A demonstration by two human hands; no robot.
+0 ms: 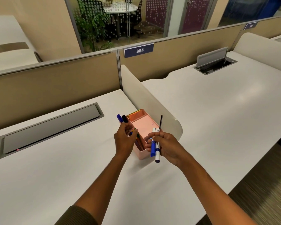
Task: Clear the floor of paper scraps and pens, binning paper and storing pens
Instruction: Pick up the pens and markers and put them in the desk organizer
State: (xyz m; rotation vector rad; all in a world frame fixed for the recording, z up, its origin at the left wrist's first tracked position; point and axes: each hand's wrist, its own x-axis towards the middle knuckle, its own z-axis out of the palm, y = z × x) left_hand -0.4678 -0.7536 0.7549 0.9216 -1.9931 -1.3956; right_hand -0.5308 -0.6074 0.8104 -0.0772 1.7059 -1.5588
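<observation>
Pens fill both hands: I see my left hand (124,139) gripping a blue and a black marker (122,118), my right hand (166,146) closed around white-blue markers (155,146). Pink organizer (143,125) sits between them.

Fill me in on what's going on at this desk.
A person stands at a white desk sorting pens into a pink organizer. The left hand grips a blue pen and a black pen beside it. The right hand holds two blue-and-white markers and a thin dark pen over its near end.
</observation>
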